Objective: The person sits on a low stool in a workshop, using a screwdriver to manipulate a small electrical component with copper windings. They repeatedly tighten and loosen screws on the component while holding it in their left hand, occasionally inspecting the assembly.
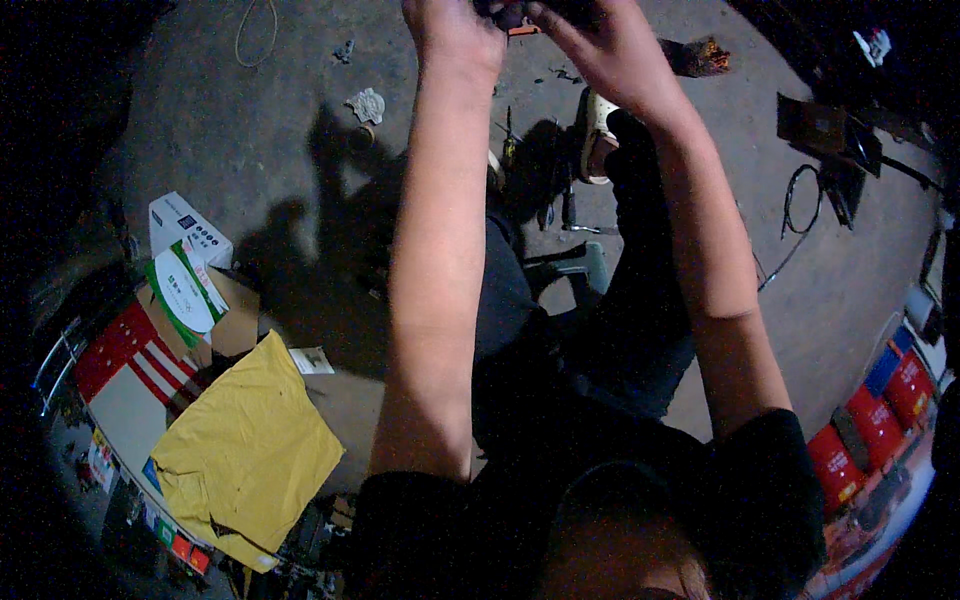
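Grey concrete floor (230, 120), stained and scuffed, fills the middle of a dim room whose far edges fall away into black. On the left, a white box (190, 230) stands beside a green-and-white package (187, 295) and a brown cardboard box (236, 310), with a creased yellow cloth (250, 440) spread nearer the person. Red containers (880, 425) line the right rim, and a black cable (800, 205) curls on the floor near a dark angular piece (825, 130). Closer in lie a crumpled white scrap (367, 105), a screwdriver (509, 152) with some yellow on it, and a dark bundle (705, 57) with a ragged orange-brown end. 1 pale clog (598, 125) shows clearly on a foot.

At the top edge, between the 2 hands, is a small dark object (511, 15), blackish and rounded below, partly cut off. An orange strip (524, 30) shows just beneath it; whether the 2 are joined I cannot tell. The right hand (610, 50) stretches its thumb to the object; its other fingers are hidden, so I cannot tell whether it pinches. The left hand (455, 35) is bent close beside the object, its fingers out of sight, its grip likewise unclear.
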A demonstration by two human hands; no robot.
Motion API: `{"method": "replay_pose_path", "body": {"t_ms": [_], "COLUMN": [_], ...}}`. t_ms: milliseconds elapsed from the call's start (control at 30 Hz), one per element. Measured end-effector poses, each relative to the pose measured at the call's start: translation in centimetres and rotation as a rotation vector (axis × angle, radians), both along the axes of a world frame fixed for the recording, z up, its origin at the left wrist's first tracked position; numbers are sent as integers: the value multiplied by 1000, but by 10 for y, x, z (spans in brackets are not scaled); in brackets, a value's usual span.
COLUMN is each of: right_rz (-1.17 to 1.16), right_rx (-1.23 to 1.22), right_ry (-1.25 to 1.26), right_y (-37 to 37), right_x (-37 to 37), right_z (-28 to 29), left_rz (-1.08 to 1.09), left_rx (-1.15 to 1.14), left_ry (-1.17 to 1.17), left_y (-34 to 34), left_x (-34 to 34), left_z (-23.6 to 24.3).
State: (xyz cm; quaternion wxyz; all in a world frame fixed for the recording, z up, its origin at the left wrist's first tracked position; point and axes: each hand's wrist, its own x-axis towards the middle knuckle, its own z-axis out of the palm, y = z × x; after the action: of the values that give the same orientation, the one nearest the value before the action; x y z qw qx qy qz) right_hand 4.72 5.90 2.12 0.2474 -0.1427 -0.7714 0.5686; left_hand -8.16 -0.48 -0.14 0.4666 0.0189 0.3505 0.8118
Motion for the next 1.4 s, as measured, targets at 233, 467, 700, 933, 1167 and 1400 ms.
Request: {"method": "replay_pose_path", "body": {"t_ms": [233,467,700,933,1167,1400], "right_rz": [-144,-111,8,-31,-178,-65], "right_rx": [414,716,311,178,120,91], "right_ry": [-18,-203,-195,-94,-3,36], "right_y": [-14,-8,-11,-1,-8,-13], "right_x": [-11,-10,-20,-16,-20,-15], "right_z": [-10,-14,-21,-49,-35,-19], "left_rz": [284,317,171,53,154,20], "left_rx": [-86,-304,-143,-2,-5,551], "left_ry": [94,105,55,-95,-33,-409], "left_y": [17,-2,-8,-19,-27,-47], "left_x": [-4,-20,-25,-40,-16,-14], "left_z": [-21,-20,-35,-50,5,18]}}
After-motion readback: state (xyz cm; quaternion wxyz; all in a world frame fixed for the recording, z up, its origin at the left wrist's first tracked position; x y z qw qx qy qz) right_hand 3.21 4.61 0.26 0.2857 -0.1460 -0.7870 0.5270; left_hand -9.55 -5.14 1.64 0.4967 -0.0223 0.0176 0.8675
